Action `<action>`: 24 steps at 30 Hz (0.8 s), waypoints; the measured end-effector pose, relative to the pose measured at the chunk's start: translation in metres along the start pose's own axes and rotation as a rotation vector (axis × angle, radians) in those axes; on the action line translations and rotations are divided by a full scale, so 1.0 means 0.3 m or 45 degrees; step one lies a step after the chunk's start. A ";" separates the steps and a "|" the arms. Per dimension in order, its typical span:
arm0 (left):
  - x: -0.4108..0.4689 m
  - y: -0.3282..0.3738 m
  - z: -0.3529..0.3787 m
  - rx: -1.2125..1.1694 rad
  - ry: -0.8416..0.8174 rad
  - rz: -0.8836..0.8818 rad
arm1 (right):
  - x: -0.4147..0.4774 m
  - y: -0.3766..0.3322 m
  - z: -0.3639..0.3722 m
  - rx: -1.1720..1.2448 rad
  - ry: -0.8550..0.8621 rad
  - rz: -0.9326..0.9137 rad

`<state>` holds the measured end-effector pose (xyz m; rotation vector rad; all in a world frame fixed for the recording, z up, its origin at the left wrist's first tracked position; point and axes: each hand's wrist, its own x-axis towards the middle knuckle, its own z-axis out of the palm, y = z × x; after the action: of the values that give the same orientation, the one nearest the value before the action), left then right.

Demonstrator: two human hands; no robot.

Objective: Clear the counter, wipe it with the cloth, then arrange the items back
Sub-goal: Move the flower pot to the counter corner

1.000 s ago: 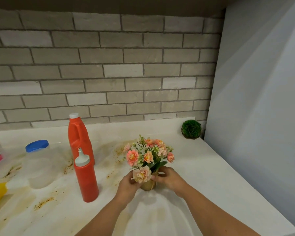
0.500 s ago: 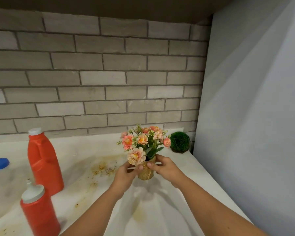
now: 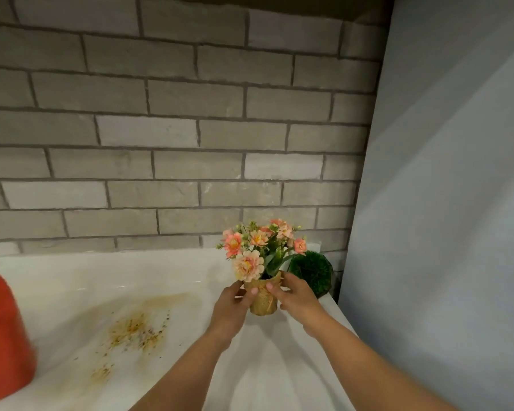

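Now we hold one flower pot [image 3: 263, 299] between our two hands. The left hand [image 3: 235, 304] curls round its left side and the right hand [image 3: 297, 296] curls round its right side, thumbs on the front of the golden wrap. We cannot tell whether the pot's base touches the white table [image 3: 72, 280] or sits just above it. We count five clear pink and peach blooms [image 3: 248, 264] above the pot; the smaller ones are too fine to count. One green ball [image 3: 312, 271] stands just behind and right of the pot, close to the right hand. One brown stain [image 3: 137, 327] spreads on the table well left of the pot. One red bottle [image 3: 3, 336], cut by the edge, stands far left of the pot. One brick wall [image 3: 161, 143] rises behind the pot.
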<state>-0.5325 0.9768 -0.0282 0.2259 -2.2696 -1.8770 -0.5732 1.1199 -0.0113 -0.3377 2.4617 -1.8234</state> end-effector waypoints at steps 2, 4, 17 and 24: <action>0.033 0.001 0.021 0.000 0.018 0.010 | 0.030 0.018 -0.006 0.057 0.005 -0.013; 0.066 -0.006 0.040 0.000 0.016 0.005 | 0.060 0.043 -0.013 0.127 -0.003 -0.033; 0.198 -0.078 0.108 0.027 -0.152 -0.190 | 0.236 0.194 0.012 0.304 0.033 0.031; 0.245 -0.141 0.096 -0.166 -0.224 -0.228 | 0.244 0.237 0.042 0.216 0.081 0.027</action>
<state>-0.6107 0.9790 -0.0716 0.2618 -2.2919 -2.2077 -0.6523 1.1124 -0.0765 -0.2460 2.3185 -2.0466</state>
